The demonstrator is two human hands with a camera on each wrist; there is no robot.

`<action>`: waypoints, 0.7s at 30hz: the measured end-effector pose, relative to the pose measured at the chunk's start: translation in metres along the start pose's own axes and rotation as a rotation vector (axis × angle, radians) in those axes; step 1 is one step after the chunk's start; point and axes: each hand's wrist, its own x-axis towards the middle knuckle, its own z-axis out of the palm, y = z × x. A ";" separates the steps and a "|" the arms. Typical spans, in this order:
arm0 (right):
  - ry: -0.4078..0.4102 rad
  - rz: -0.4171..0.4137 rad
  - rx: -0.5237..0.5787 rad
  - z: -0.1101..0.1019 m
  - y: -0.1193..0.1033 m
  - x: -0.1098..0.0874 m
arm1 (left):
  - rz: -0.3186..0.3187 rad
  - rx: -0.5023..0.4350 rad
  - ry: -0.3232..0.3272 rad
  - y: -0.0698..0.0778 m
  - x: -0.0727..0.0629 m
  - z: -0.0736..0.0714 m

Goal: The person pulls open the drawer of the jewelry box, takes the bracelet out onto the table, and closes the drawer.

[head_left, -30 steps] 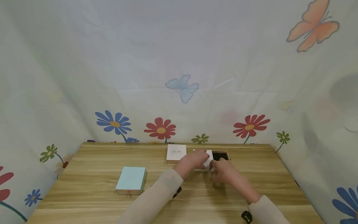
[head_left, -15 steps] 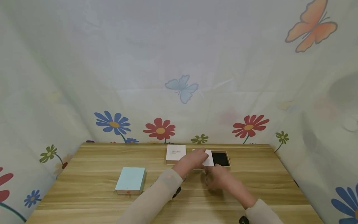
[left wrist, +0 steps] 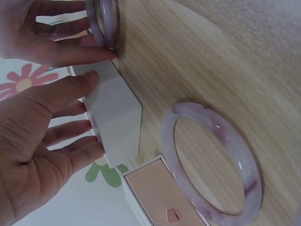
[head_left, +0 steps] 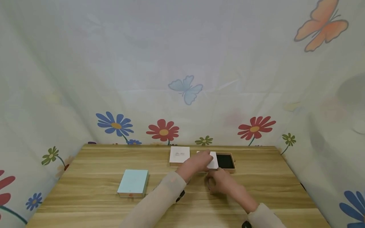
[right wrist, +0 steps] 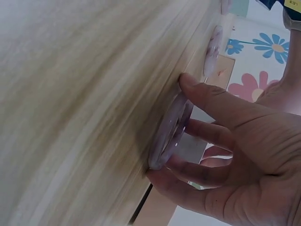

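Observation:
My left hand [head_left: 198,162] grips a white box cover [left wrist: 113,103], thumb on one face and fingers against another. From its right end a black-lined drawer [head_left: 234,163] sticks out. In front of this box, my right hand [head_left: 223,182] holds a pale purple bangle [right wrist: 164,125] between thumb and fingers, low over the table; whether it touches the wood I cannot tell. A second marbled purple bangle [left wrist: 193,109] lies on the table near the left wrist, largely hidden by the left arm in the head view.
Left of the held box stands another white box [head_left: 179,155] with a peach end. A light blue box [head_left: 133,182] sits farther left and nearer. The wooden table [head_left: 99,161] ends at a flower-printed curtain [head_left: 137,79].
My right hand has moved left with the bangle, away from the drawer's front, so more of the black lining shows. My left hand has stayed on the box cover.

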 end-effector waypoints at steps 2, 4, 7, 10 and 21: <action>-0.011 0.014 0.005 0.000 0.000 0.001 | -0.002 0.007 -0.005 0.000 0.000 -0.001; -0.016 0.022 0.006 0.000 -0.001 0.001 | -0.001 0.011 -0.009 0.000 0.000 -0.002; -0.012 0.019 -0.002 -0.001 -0.003 0.000 | -0.002 0.013 -0.009 0.000 0.000 -0.003; -0.004 0.013 -0.012 -0.001 -0.004 -0.001 | -0.002 0.018 -0.012 0.000 0.001 -0.002; -0.005 0.055 0.016 0.001 -0.006 -0.005 | -0.003 0.002 -0.015 0.001 0.000 -0.003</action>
